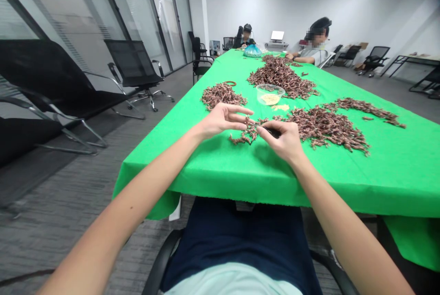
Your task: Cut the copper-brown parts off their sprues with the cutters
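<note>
My left hand (223, 120) reaches over the near part of the table, its thumb and fingertips closed round a small, knobbly brown piece (248, 122) that looks like dried root. Close beside it, my right hand (283, 141) grips a small black-handled tool (274, 131); its tip meets the piece between the hands and is too small to make out. A few loose brown pieces (242, 139) lie just below my fingers. Right of my right hand spreads a larger heap of such pieces (326, 127), and a smaller heap (222, 95) sits beyond my left hand.
A clear plastic bowl (271, 95) holds pale bits, with more pale crumbs (281, 108) beside it on the green cloth (192, 166). Farther back are another big brown heap (280, 77) and a bluish bag (252, 51). Two people (318, 40) sit at the table.
</note>
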A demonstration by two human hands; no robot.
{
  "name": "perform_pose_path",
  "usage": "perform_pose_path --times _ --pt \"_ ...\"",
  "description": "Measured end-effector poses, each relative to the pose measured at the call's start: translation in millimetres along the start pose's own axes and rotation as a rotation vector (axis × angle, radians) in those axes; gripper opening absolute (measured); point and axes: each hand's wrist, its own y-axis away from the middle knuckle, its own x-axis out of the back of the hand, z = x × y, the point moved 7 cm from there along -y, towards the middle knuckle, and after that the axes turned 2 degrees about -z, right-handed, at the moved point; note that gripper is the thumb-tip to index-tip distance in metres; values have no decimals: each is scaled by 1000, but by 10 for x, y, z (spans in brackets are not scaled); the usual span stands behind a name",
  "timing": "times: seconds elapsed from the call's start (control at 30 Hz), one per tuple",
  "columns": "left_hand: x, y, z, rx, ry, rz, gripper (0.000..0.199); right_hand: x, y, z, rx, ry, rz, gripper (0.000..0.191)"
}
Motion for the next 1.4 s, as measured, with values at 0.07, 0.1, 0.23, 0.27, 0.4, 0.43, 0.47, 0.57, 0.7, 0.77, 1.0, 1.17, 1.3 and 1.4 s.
perform_pose_path --times 0.07,0.1,0.23,0.27,0.4,0.43,0.47,0.57,0.7,0.77,1.0,1.17,1.3,1.4 --pt "1 -3 -1 -2 -2 1 59 -5 3 6 -5 -4 -1 26" --pt "6 -6 -3 -4 -2 4 59 -8 5 9 -7 -5 -2 26" --pt "33 -18 -26 -12 -9 29 56 -1 10 12 -1 14 15 27" --pt "38 -21 -33 -15 -14 35 55 6 10 12 3 23 27 27" --pt "57 -33 -48 -34 -37 66 52 46 14 -9 49 96 99 27" --pt "61 -35 -48 -38 -43 74 51 57 18 -26 75 125 123 26" --pt "64 -37 -49 -41 -45 79 51 67 23 -48 105 154 145 24" --pt "71 -44 -49 -59 -36 83 48 69 44 -118 191 240 185 21" --pt "87 -54 -41 -103 -46 87 46 15 66 -171 252 332 166 20" --pt "96 -57 -30 -127 -66 98 46 -19 78 -190 288 373 151 19" --pt "85 -49 6 -148 -131 115 47 -87 115 -226 403 569 138 18" --pt "79 -57 15 -163 -132 110 48 -105 129 -274 448 656 127 19" --pt "72 -62 14 -168 -115 101 49 -102 137 -305 467 690 138 18" --pt "66 -59 1 -146 -112 98 49 -103 134 -299 456 700 131 18"
